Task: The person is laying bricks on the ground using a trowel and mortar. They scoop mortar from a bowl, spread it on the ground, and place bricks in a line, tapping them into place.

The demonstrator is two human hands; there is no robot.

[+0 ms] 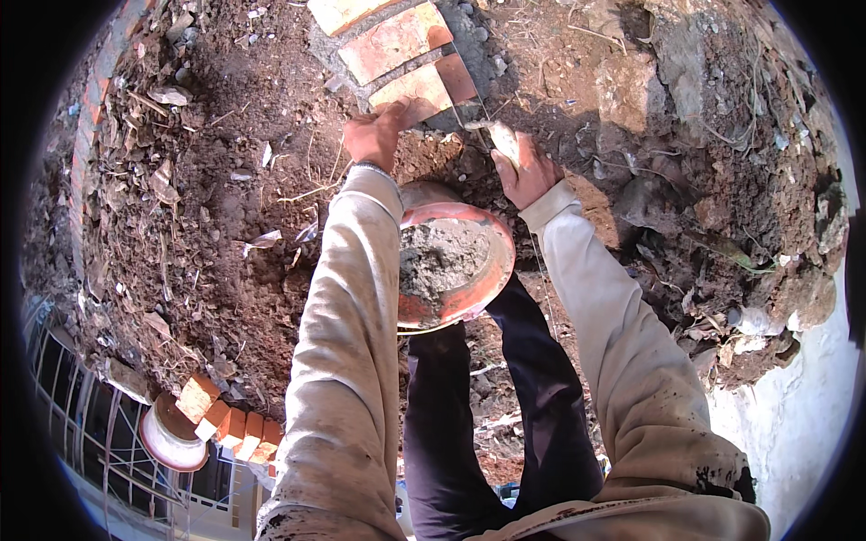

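Observation:
My left hand [372, 140] grips the near left edge of an orange brick [410, 95], the closest in a short row bedded in grey mortar. Two more bricks, a middle one [395, 43] and a far one [343, 13], lie beyond it with mortar joints between. Just right of the row, my right hand [525, 169] is closed around the pale, mortar-smeared handle of what looks like a trowel [505, 142]. Its blade is hard to make out. Below and between my hands, a round reddish basin [502, 287] holds wet grey mortar [442, 257].
Rough soil with stones and dry stalks [216, 180] spreads around. A thin string [544, 270] passes below my right wrist. At lower left are several loose bricks [232, 427] and another basin [171, 451], beside metal bars [81, 406]. A whitish surface [794, 415] lies lower right.

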